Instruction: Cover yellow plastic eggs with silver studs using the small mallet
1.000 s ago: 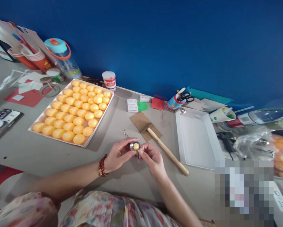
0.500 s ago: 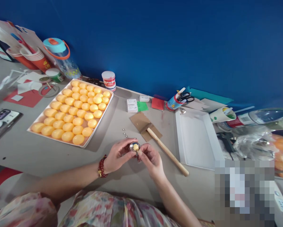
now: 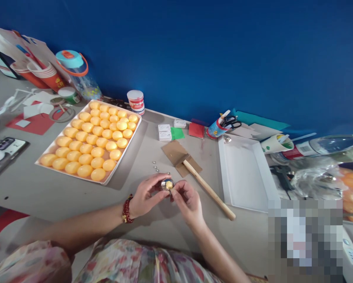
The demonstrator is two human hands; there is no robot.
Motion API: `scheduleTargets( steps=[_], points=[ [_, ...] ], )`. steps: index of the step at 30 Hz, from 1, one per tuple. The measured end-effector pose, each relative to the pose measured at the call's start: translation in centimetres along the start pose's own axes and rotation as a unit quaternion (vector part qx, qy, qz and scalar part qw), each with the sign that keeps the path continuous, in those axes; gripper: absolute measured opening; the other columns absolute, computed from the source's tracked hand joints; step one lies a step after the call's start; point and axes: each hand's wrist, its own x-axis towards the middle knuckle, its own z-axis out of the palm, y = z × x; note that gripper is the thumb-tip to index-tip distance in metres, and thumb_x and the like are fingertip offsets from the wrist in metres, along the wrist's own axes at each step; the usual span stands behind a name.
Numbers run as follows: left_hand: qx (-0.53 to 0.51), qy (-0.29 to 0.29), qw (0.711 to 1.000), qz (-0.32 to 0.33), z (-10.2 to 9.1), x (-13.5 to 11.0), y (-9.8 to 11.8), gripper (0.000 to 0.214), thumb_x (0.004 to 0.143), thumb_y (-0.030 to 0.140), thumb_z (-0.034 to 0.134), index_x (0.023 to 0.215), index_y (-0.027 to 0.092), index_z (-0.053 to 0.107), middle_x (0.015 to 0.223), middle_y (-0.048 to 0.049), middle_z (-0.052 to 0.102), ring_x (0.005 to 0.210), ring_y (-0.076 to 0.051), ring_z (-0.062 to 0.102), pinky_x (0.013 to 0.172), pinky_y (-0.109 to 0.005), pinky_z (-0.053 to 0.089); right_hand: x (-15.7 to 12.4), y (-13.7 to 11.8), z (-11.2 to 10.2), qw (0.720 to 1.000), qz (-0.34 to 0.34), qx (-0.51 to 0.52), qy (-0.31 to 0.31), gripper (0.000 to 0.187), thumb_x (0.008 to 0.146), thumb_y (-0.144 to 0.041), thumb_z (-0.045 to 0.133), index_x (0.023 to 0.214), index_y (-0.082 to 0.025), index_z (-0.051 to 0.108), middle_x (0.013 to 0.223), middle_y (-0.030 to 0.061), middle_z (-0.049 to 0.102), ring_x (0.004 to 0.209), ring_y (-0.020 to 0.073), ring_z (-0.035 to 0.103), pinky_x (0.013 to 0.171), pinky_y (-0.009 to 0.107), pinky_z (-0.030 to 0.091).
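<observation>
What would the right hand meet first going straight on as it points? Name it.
The shiny round piece in the left hand; the right hand sits at its edge, though contact is unclear.

The round piece (image 3: 166, 184) is silvery (partly yellow).

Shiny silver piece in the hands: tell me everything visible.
The silver piece is small, rounded, glossy and metallic-looking, with an uneven-edged pale-yellow patch on its right side. The left hand holds it, fingers over the top, thumb below. The right hand has fingertips by its lower right edge; contact is unclear. It's over the table, underside hidden.
</observation>
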Motion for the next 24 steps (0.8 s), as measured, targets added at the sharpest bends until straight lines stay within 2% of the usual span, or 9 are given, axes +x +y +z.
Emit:
scheduleTargets(
  steps=[4,8,10,12,14,16,18,20,24],
  points=[
    [-0.036,-0.005,0.999,-0.013,0.1,-0.2,-0.2,0.038,0.086,0.024,0.067,0.124,0.022,0.063,0.123,-0.0118,0.065,0.100,-0.023,0.066,0.081,-0.031,0.059,-0.1,0.2,0.0,1.000,0.000,0.024,0.008,0.024,0.089,-0.040,0.065,0.081,-0.019,0.058,0.068,-0.0001,0.063,0.059,0.0128,0.057,0.057,0.024,0.046],
    [-0.162,-0.019,0.985,-0.055,0.5,0.1,-0.5,0.039,0.088,0.027,0.067,0.126,0.021,0.062,0.113,-0.0101,0.068,0.087,-0.019,0.067,0.075,-0.030,0.060,0.0,0.2,-0.5,0.998,-0.003,0.061,-0.002,0.024,0.088,-0.041,0.067,0.080,-0.020,0.058,0.067,-0.0001,0.064,0.058,0.0132,0.058,0.057,0.025,0.048],
    [-0.224,-0.032,0.972,-0.069,0.5,0.4,-0.7,0.038,0.088,0.028,0.066,0.126,0.021,0.062,0.108,-0.0090,0.069,0.077,-0.017,0.067,0.073,-0.032,0.060,0.4,0.1,-1.5,0.999,-0.026,0.036,0.020,0.023,0.088,-0.042,0.066,0.082,-0.021,0.059,0.070,0.0004,0.064,0.060,0.0141,0.058,0.058,0.026,0.048],
    [-0.271,-0.036,0.959,-0.079,0.5,0.7,-0.9,0.038,0.089,0.030,0.066,0.126,0.021,0.062,0.107,-0.0092,0.069,0.070,-0.014,0.065,0.072,-0.034,0.060,1.1,0.0,-3.0,0.994,-0.062,-0.052,0.074,0.020,0.091,-0.041,0.062,0.086,-0.021,0.061,0.077,0.0023,0.065,0.065,0.0156,0.060,0.062,0.028,0.049],
    [-0.298,-0.031,0.950,-0.090,0.4,1.0,-1.0,0.038,0.089,0.030,0.066,0.125,0.020,0.062,0.106,-0.0100,0.069,0.067,-0.013,0.064,0.071,-0.036,0.060,1.8,0.1,-4.9,0.968,-0.090,-0.202,0.119,0.017,0.092,-0.038,0.059,0.089,-0.021,0.062,0.082,0.0039,0.066,0.073,0.0183,0.062,0.070,0.031,0.050],
    [-0.310,-0.028,0.945,-0.102,0.3,1.1,-1.1,0.037,0.089,0.031,0.066,0.124,0.019,0.062,0.107,-0.0107,0.068,0.066,-0.013,0.064,0.071,-0.037,0.061,2.4,0.3,-6.6,0.918,-0.102,-0.369,0.102,0.017,0.092,-0.037,0.058,0.098,-0.022,0.063,0.092,0.0066,0.067,0.083,0.0230,0.063,0.077,0.036,0.050],
    [-0.319,-0.029,0.942,-0.105,0.2,1.1,-1.1,0.037,0.088,0.032,0.067,0.123,0.019,0.062,0.107,-0.0110,0.068,0.065,-0.013,0.063,0.070,-0.038,0.062,2.8,0.8,-7.7,0.867,-0.115,-0.477,0.082,0.023,0.091,-0.036,0.058,0.110,-0.022,0.061,0.105,0.0095,0.067,0.092,0.0272,0.063,0.081,0.040,0.049],
    [-0.324,-0.029,0.940,-0.102,0.1,1.2,-1.1,0.037,0.088,0.033,0.067,0.123,0.019,0.062,0.108,-0.0110,0.068,0.064,-0.012,0.062,0.070,-0.039,0.062,2.9,1.3,-8.3,0.836,-0.115,-0.533,0.068,0.026,0.091,-0.030,0.056,0.116,-0.022,0.059,0.111,0.0105,0.066,0.095,0.0288,0.062,0.082,0.041,0.049],
    [-0.318,-0.019,0.943,-0.094,0.0,1.3,-1.0,0.040,0.088,0.033,0.067,0.126,0.022,0.059,0.109,-0.0103,0.068,0.065,-0.012,0.062,0.070,-0.039,0.061,3.1,2.0,-8.1,0.818,-0.120,-0.557,0.076,0.023,0.091,-0.018,0.049,0.112,-0.021,0.060,0.106,0.0106,0.067,0.092,0.0275,0.063,0.083,0.041,0.050]
  ],
)
